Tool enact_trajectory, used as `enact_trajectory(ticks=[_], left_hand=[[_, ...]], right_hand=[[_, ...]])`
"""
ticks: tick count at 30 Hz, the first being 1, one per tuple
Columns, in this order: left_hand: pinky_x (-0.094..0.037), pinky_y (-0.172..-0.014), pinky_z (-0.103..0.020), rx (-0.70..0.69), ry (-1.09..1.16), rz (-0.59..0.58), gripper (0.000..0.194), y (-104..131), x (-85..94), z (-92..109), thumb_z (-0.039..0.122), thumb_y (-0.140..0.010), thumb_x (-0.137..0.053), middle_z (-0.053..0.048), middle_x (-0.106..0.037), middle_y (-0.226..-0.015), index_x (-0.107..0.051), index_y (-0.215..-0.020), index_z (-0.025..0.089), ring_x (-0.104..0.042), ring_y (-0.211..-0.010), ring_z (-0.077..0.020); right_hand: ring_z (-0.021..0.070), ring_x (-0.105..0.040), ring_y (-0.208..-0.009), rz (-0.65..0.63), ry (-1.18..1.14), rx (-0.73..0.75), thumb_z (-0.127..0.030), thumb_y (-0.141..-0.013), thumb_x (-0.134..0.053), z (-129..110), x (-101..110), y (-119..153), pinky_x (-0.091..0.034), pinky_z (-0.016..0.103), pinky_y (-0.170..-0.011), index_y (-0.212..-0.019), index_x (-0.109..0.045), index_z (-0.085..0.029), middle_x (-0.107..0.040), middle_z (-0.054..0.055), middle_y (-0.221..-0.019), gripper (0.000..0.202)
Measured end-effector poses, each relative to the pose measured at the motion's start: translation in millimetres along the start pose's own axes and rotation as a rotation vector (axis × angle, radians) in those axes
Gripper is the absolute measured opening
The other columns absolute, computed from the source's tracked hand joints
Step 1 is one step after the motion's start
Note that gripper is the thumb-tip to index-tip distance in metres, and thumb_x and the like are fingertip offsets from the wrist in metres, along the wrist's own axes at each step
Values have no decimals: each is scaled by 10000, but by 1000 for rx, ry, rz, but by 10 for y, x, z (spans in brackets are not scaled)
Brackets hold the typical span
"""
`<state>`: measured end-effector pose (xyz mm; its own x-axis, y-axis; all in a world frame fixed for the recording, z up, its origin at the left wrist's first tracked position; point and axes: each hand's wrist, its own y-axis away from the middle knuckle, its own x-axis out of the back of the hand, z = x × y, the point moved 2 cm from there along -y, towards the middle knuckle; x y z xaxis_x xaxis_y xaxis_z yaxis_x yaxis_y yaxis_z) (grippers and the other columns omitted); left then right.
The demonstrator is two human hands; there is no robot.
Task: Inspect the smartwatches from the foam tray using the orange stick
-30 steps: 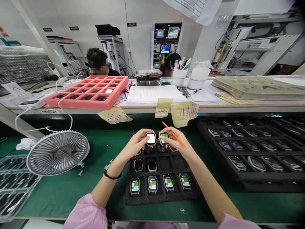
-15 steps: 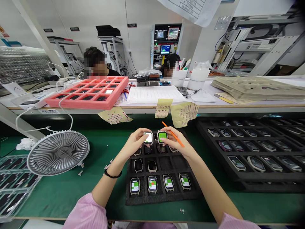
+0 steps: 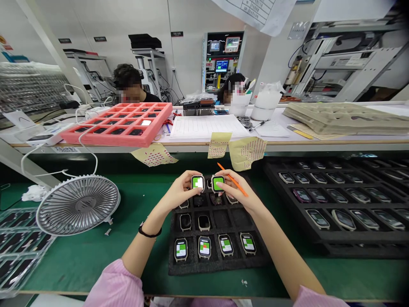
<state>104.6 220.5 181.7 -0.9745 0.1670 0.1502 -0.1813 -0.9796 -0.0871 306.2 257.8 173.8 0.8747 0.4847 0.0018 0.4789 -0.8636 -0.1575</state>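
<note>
My left hand (image 3: 180,189) grips a square watch (image 3: 198,183) whose screen is part green, part white. Beside it, my right hand (image 3: 234,187) holds a second watch (image 3: 218,183) with a mostly green screen, thumb over its face. An orange pen (image 3: 232,179) lies slanted across the right hand, held along with the watch. Both watches are over the far part of a black foam tray (image 3: 217,264). In the tray's nearest row are several watches with lit green and white screens; the row behind holds two dark ones. My hands partly hide the farther rows.
A grey fan (image 3: 78,204) stands at left, beside clear trays (image 3: 24,247) of dark parts. Black trays (image 3: 306,238) of watches are stacked at right. Above runs a shelf (image 3: 191,147) with a pink tray (image 3: 150,138), papers and white cups. Two people sit behind it.
My left thumb has moved down off the watch's face, and that screen has gone from mostly white to green and white. The left hand has shifted slightly.
</note>
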Motion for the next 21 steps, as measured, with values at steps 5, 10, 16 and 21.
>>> enact_trajectory(ticks=[5, 10, 16, 21], left_hand=[[-499, -700, -260, 16, 6, 39, 440, -9, -3, -1, 327, -738, -733, -63, -644, -1026, -557, -1110, 172, -592, -801, -137], [-472, -576, -218, 59, 48, 122, 393, -47, 5, -23, 421, -732, -718, -29, -625, -869, -580, -1001, 171, -569, -699, -119], [-385, -455, -184, 84, 32, 174, 391, -92, 45, -104, 532, -759, -660, 6, -578, -713, -610, -900, 170, -515, -566, -92], [-348, -448, -186, 40, 48, 121, 413, -88, 37, -97, 507, -786, -649, -27, -644, -826, -620, -1015, 164, -536, -564, -87]], right_hand=[[124, -594, -674, 8, 10, -3, -376, -793, -711, 4, -7, -2, -478, 231, -505, -999, -613, -225, -627, 43, -991, 274], [119, -580, -664, 0, 10, -4, -361, -805, -699, 35, -8, -9, -451, 217, -474, -1019, -604, -226, -625, 36, -952, 270], [116, -574, -637, 7, 14, -8, -382, -791, -710, 42, -26, -14, -437, 216, -466, -1010, -606, -225, -612, 24, -903, 289], [104, -558, -626, 12, 28, -5, -376, -800, -702, 43, -19, -13, -428, 214, -469, -1003, -616, -223, -602, 25, -927, 268]])
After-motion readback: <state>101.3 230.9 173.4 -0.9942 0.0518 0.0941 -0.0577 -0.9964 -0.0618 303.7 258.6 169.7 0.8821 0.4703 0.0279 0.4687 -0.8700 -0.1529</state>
